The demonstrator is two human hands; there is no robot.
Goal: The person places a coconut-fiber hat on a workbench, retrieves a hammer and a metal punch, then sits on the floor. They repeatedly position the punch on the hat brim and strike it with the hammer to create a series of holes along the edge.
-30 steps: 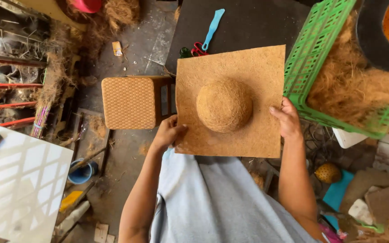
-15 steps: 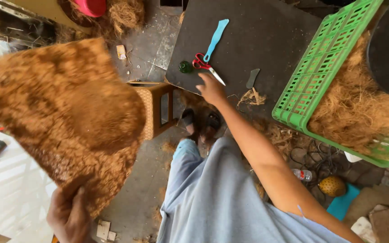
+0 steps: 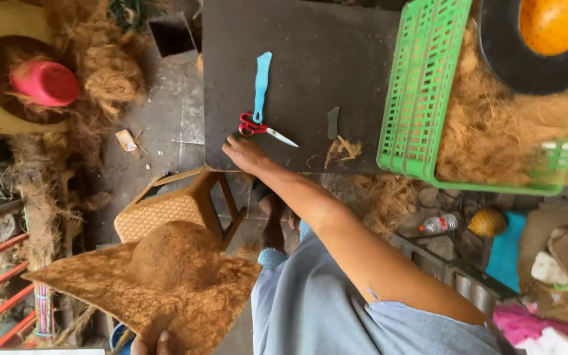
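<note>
Reaching my right hand [image 3: 244, 152] across the dark tabletop [image 3: 336, 59] toward the red-handled scissors [image 3: 263, 130], which lie just past my fingertips at 12 o'clock, beside a light-blue tool [image 3: 261, 85]; the grip looks loose, fingers flat on the tabletop edge, nothing in it. Left hand [image 3: 149, 344] is down at 7 o'clock, pinching the bottom edge of the domed coir sheet [image 3: 165, 283], which hangs over the woven stool [image 3: 165, 209]. Risks: the sheet is held by one edge only, so it could sag, fold or slip onto the floor; reaching without looking squarely could catch the open blade tips; loose fibre clump [image 3: 342, 150] at 3 o'clock of the scissors could snag in them. Left hand is mostly cut off by the frame, so its hold is hard to confirm. Can't tell whether my fingers touch the scissor handles. Green crate [image 3: 422, 98] contents partly hidden under a black rim.
</note>
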